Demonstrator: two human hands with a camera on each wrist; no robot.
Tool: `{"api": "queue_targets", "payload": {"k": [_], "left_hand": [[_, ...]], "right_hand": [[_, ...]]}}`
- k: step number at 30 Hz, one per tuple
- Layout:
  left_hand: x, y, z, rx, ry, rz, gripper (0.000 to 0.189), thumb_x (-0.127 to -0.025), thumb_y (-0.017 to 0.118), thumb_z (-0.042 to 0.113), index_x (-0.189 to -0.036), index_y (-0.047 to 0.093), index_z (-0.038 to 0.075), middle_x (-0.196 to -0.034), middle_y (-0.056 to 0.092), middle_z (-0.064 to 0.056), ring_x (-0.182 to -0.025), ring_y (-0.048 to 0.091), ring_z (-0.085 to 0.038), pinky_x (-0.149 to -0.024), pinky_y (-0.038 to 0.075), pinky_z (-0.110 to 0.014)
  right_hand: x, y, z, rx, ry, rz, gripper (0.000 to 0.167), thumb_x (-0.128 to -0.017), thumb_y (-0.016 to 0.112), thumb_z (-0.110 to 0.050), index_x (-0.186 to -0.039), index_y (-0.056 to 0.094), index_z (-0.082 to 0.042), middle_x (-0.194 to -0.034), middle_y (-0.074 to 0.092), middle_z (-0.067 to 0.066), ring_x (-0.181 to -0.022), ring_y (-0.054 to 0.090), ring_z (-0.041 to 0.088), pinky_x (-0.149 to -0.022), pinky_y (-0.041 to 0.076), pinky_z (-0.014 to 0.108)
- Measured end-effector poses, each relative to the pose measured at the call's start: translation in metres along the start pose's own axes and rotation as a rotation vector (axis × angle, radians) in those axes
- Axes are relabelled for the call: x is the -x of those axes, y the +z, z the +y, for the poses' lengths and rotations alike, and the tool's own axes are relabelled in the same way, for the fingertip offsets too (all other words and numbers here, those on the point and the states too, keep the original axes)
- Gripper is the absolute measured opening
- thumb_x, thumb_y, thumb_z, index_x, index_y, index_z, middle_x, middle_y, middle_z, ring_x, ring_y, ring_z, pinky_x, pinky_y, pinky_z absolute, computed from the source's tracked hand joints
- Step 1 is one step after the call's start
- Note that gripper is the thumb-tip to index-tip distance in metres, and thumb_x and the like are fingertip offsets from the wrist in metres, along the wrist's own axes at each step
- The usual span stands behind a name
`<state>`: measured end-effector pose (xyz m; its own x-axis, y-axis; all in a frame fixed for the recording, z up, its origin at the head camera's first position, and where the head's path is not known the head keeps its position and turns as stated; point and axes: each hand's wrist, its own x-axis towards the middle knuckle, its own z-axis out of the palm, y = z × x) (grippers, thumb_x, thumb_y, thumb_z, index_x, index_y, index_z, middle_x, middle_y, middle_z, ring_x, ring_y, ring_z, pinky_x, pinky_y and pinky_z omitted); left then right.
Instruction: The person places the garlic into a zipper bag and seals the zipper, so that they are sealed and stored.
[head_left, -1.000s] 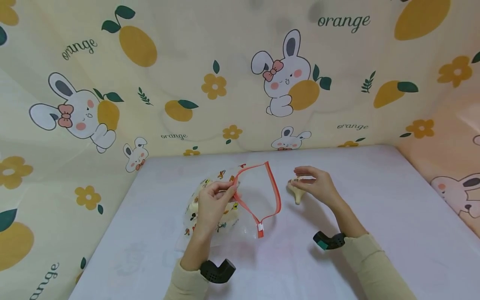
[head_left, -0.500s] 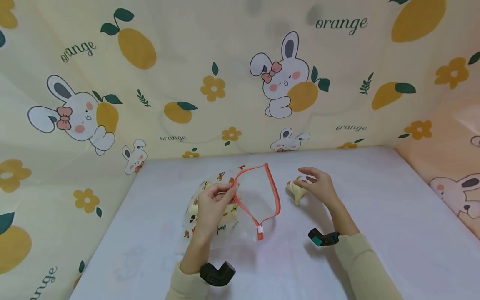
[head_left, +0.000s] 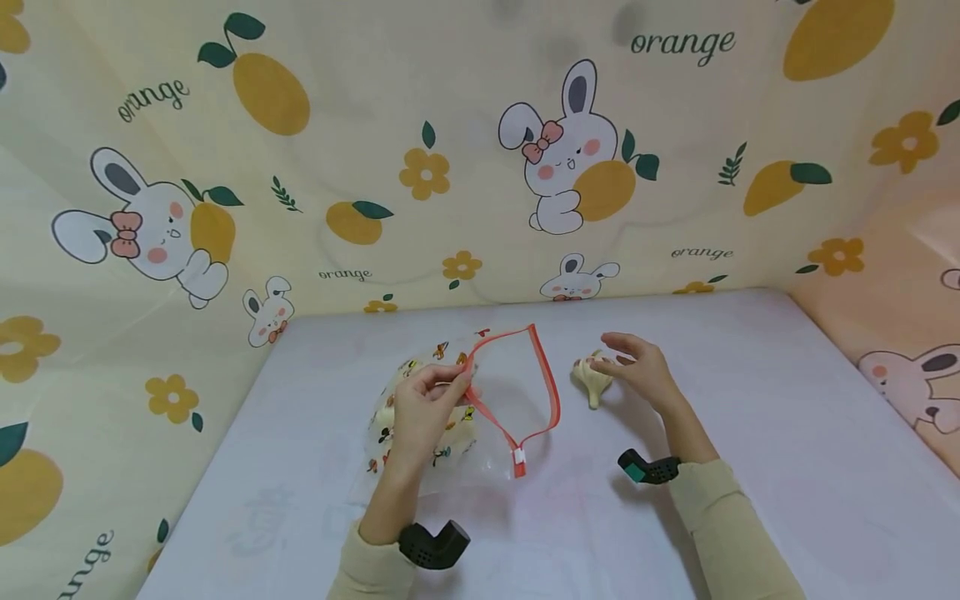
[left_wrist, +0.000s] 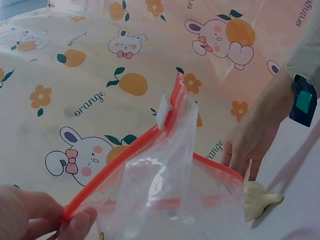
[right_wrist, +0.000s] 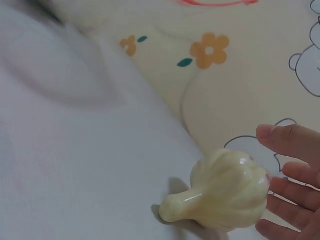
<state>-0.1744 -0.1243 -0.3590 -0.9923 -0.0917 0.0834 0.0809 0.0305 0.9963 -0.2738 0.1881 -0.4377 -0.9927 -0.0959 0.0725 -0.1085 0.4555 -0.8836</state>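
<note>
Left hand [head_left: 424, 410] partly hiding bag [head_left: 551, 381], right hand [head_left: 647, 375] overlapping garlic [head_left: 592, 383]

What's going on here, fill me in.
A person is handling a clear printed bag on a white table. The left grip pinches the bag's red edge, and the bag's mouth stands open. A garlic bulb lies outside the bag, on the table. The right grip is right beside it with fingers spread, not closed around it; whether they touch it, I can't tell.
</note>
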Motion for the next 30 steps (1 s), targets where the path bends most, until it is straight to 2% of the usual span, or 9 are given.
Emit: {"api": "queue_targets", "payload": {"k": [3, 10, 16, 23, 30], "left_hand": [[0.0, 0.0, 0.0, 0.008, 0.01, 0.0, 0.015, -0.089, 0.065, 0.001, -0.102, 0.067, -0.007, -0.088, 0.071, -0.03, -0.063, 0.069, -0.004, -0.064, 0.059, -0.018], [-0.002, 0.0, 0.0, 0.016, 0.018, -0.009, 0.016, -0.089, 0.065, 0.002, -0.102, 0.067, -0.007, -0.08, 0.074, -0.02, -0.063, 0.069, -0.004, -0.066, 0.059, -0.018], [-0.002, 0.0, -0.002, 0.015, 0.018, -0.011, 0.016, -0.089, 0.065, 0.001, -0.102, 0.066, -0.007, -0.083, 0.073, -0.023, -0.064, 0.069, -0.004, -0.066, 0.059, -0.017], [-0.001, 0.0, 0.0, 0.031, 0.019, -0.012, 0.015, -0.089, 0.065, 0.0, -0.101, 0.067, -0.008, -0.088, 0.07, -0.032, -0.063, 0.069, -0.004, -0.065, 0.059, -0.017], [-0.001, -0.001, 0.0, 0.025, 0.021, -0.008, 0.015, -0.088, 0.065, 0.001, -0.101, 0.067, -0.008, -0.087, 0.071, -0.032, -0.062, 0.069, -0.004, -0.065, 0.059, -0.017]], "right_hand": [[-0.001, -0.001, 0.001, -0.017, 0.02, -0.023, 0.066, -0.086, 0.073, -0.023, -0.138, 0.044, 0.005, -0.145, 0.046, 0.026, -0.137, 0.042, 0.04, -0.114, 0.038, 0.052], [-0.002, -0.001, 0.006, -0.031, 0.048, -0.059, 0.069, -0.086, 0.073, -0.023, -0.141, 0.041, 0.005, -0.148, 0.042, 0.026, -0.14, 0.038, 0.04, -0.115, 0.036, 0.052], [-0.003, 0.0, 0.01, -0.025, 0.034, -0.074, 0.068, -0.087, 0.071, -0.02, -0.141, 0.04, 0.007, -0.148, 0.041, 0.028, -0.14, 0.036, 0.042, -0.115, 0.035, 0.055], [-0.004, 0.002, 0.015, -0.002, 0.08, -0.093, 0.069, -0.087, 0.072, -0.023, -0.142, 0.04, 0.004, -0.148, 0.041, 0.028, -0.139, 0.037, 0.046, -0.116, 0.031, 0.059], [-0.006, 0.006, 0.021, -0.028, 0.097, -0.116, 0.068, -0.086, 0.072, -0.019, -0.141, 0.04, 0.006, -0.147, 0.042, 0.029, -0.138, 0.037, 0.046, -0.117, 0.03, 0.058]]}}
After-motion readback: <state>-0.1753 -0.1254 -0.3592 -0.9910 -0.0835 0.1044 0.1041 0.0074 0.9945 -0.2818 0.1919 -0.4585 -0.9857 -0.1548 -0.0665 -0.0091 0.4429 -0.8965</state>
